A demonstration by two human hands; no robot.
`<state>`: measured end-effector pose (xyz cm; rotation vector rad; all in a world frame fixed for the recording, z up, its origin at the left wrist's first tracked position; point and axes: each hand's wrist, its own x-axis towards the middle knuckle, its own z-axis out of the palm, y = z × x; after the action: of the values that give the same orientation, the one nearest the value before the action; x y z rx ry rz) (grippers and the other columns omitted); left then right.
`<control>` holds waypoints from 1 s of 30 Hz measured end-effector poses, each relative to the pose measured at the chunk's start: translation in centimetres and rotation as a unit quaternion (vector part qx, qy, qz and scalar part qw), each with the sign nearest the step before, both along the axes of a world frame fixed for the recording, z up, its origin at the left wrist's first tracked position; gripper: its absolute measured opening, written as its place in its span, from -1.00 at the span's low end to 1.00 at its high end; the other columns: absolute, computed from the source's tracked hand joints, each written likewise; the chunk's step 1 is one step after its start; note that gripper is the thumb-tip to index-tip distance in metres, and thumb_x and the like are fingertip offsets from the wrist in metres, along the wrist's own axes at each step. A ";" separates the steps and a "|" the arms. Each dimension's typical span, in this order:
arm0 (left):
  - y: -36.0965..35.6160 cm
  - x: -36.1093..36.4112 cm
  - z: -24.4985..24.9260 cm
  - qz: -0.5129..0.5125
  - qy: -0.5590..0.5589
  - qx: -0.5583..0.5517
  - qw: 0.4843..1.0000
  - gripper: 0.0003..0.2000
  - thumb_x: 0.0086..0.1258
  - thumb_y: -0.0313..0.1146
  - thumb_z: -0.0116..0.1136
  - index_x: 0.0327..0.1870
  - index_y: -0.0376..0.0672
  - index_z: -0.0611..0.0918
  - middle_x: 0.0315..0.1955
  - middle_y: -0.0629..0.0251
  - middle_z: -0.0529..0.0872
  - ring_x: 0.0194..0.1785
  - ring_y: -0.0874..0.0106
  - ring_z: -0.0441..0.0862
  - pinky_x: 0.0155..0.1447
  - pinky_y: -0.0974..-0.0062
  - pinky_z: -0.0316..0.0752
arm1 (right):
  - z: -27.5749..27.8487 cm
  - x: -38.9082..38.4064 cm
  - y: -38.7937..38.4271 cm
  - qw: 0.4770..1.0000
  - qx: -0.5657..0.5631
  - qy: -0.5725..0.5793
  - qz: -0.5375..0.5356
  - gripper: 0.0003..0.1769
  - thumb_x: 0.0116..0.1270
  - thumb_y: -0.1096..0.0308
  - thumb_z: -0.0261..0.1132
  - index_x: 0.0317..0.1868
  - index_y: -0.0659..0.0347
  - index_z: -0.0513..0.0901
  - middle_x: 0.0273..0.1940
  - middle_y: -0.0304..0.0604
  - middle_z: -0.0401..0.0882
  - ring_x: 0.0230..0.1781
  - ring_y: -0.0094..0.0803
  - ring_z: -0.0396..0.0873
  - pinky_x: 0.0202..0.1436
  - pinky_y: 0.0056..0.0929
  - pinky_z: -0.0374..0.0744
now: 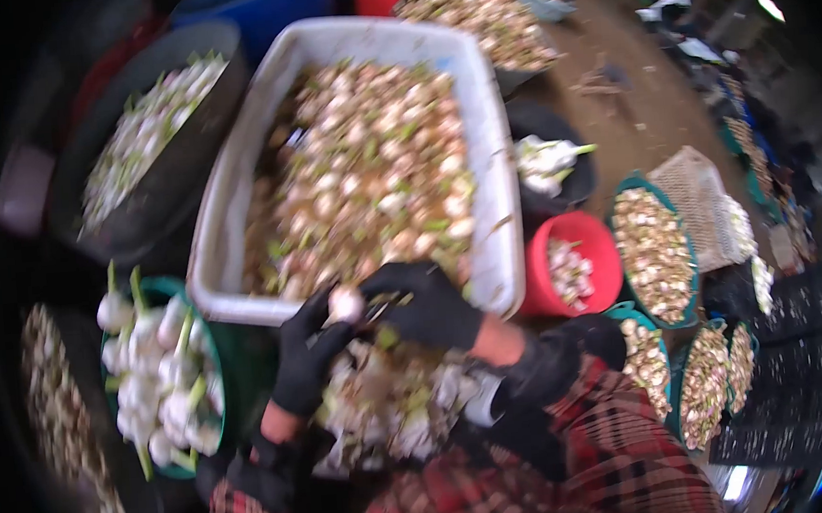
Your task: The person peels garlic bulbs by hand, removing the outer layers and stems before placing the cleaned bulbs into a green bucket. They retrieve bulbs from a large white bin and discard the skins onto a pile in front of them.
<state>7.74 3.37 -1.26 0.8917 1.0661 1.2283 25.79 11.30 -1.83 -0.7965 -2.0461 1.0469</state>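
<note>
My left hand (pixel 313 349), in a black glove, is closed on a pale garlic bulb (pixel 346 304) near the front edge of the white tub (pixel 507 202). Close beside it on the right is my right hand (pixel 419 304), also gloved in black, with its fingers bent toward the bulb. Whatever those fingers hold is blurred and partly hidden. Many bulbs (pixel 357 165) with bits of green stem fill the tub. Below both hands lies a heap of papery peelings (pixel 383 401).
At the left, a green basket (pixel 218 365) holds white bulbs with stems. A dark tub (pixel 224 98) of bulbs stands behind it. To the right are a red bucket (pixel 601 253), a black bucket (pixel 573 183) and green baskets (pixel 681 228) of small bulbs.
</note>
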 end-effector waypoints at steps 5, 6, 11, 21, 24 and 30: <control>0.2 -0.4 -1.8 -0.041 0.072 0.001 0.997 -0.52 0.33 -0.38 0.21 0.23 -0.40 0.41 -0.20 0.20 0.65 -0.33 0.46 0.67 -0.41 0.57 0.54 | 0.3 -0.3 -0.5 0.999 -0.031 -0.042 -0.007 -0.82 0.12 0.50 0.37 -0.22 0.25 0.71 -0.35 -0.13 0.69 -0.35 -0.42 0.66 -0.27 -0.46 0.57; 0.2 -0.2 -0.4 -0.043 0.035 -0.031 0.998 -0.61 0.30 -0.42 0.26 0.09 -0.41 0.51 -0.23 0.24 0.69 -0.31 0.52 0.65 -0.19 0.54 0.53 | 0.3 -0.3 -0.5 0.998 -0.032 -0.050 -0.023 -0.83 0.12 0.52 0.36 -0.23 0.25 0.71 -0.37 -0.12 0.68 -0.37 -0.39 0.66 -0.28 -0.44 0.56; 0.3 -0.1 -2.2 -0.042 0.038 -0.007 0.998 -0.62 0.29 -0.43 0.27 0.09 -0.41 0.52 -0.23 0.22 0.70 -0.29 0.53 0.65 -0.19 0.54 0.54 | 0.0 -0.4 -0.8 0.994 0.076 -0.058 -0.046 -0.89 0.09 0.49 0.30 -0.32 0.19 0.66 -0.42 -0.08 0.61 -0.43 -0.14 0.63 -0.35 -0.29 0.56; 0.1 0.3 -1.2 -0.023 0.136 0.029 0.990 -0.58 0.22 -0.42 0.29 0.09 -0.37 0.55 -0.21 0.22 0.71 -0.28 0.57 0.64 -0.18 0.55 0.55 | -0.9 -0.8 -1.8 0.986 0.133 -0.085 -0.061 -0.93 0.14 0.51 0.22 -0.35 0.26 0.50 -0.46 0.00 0.56 -0.44 0.03 0.57 -0.36 -0.14 0.52; 0.1 0.1 -1.4 -0.022 0.185 0.088 0.978 -0.58 0.22 -0.41 0.28 0.10 -0.35 0.55 -0.21 0.22 0.71 -0.27 0.56 0.64 -0.18 0.55 0.55 | -1.0 -0.7 -1.5 0.993 0.081 -0.063 -0.052 -0.94 0.14 0.53 0.22 -0.36 0.28 0.51 -0.49 0.03 0.56 -0.44 0.04 0.57 -0.35 -0.15 0.52; 0.2 -0.1 -0.6 -0.040 0.041 -0.016 0.998 -0.59 0.27 -0.43 0.25 0.13 -0.38 0.51 -0.22 0.23 0.70 -0.28 0.55 0.64 -0.17 0.55 0.55 | 0.3 0.0 -0.7 0.999 0.007 -0.028 -0.013 -0.85 0.10 0.57 0.28 -0.28 0.33 0.58 -0.37 0.03 0.59 -0.35 -0.12 0.62 -0.25 -0.35 0.54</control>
<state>7.64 3.59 -1.82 0.9582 1.1025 1.1121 25.78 10.63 -1.52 -0.8514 -2.0825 1.0052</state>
